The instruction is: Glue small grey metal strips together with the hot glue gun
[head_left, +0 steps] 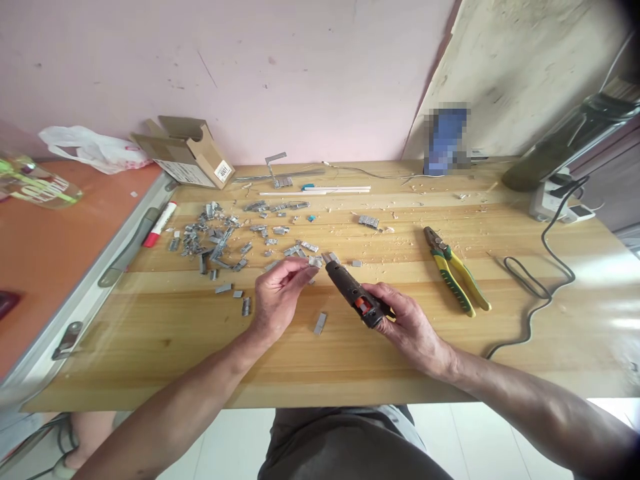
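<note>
My right hand [407, 320] grips a black tool with an orange switch [353, 292], a glue gun or soldering tool, with its tip pointing up-left. My left hand [278, 297] pinches a small grey metal piece [315, 262] right at the tool's tip. Several more grey metal pieces [220, 241] lie scattered on the wooden table [350, 360] beyond my left hand. One loose grey piece [320, 323] lies between my hands.
Yellow-green pliers [455, 270] lie to the right. A black cable [540, 287] runs to a power strip [557, 203]. A cardboard box [185, 152], a red marker [160, 223] and white sticks [320, 191] sit at the back. An orange surface [45, 253] adjoins the left.
</note>
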Demonstrator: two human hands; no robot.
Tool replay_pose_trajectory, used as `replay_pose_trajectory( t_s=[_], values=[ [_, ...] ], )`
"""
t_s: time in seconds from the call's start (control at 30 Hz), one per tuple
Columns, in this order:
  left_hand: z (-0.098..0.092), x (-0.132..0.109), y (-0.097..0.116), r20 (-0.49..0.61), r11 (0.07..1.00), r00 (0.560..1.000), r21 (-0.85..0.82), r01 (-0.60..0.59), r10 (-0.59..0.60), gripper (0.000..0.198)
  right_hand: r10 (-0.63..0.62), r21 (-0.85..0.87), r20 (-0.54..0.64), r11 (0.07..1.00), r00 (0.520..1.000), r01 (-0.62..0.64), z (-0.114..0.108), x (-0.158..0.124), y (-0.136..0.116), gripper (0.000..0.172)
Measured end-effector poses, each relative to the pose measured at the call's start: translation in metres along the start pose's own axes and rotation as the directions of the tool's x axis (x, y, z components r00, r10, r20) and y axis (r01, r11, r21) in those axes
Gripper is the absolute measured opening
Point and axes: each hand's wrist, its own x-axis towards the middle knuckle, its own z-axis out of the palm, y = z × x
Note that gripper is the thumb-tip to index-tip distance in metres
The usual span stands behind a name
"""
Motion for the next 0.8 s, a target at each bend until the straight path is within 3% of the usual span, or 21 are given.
replay_pose_trajectory(
  t_s=[0.23,0.43,0.57,0.7,0.8],
  values=[
    [-0.001,0.000,0.000,-0.017,1.000,1.000,0.024,-0.002,0.002,0.027,-0.010,0.002,0.045,1.000,0.999,0.010,0.001,0.000,-0.001,0.036],
    [0.001,0.000,0.001,0.041,1.000,0.999,0.016,0.006,-0.006,0.027,-0.033,0.026,0.038,0.999,0.999,0.032,-0.002,0.000,-0.004,0.035],
    [-0.001,0.002,-0.001,0.028,0.996,0.999,-0.080,0.046,-0.044,0.028,0.103,0.056,-0.009,0.993,0.995,-0.102,-0.009,0.003,-0.004,0.038],
    [-0.007,0.001,-0.003,0.084,0.992,0.994,-0.098,0.079,-0.071,0.026,0.262,0.132,0.045,0.955,0.964,-0.266,-0.013,0.004,-0.002,0.045],
    [-0.009,0.001,-0.003,0.124,0.991,0.989,-0.094,0.093,-0.081,0.026,0.313,0.170,0.082,0.931,0.946,-0.323,-0.014,0.004,0.000,0.049]
  ],
)
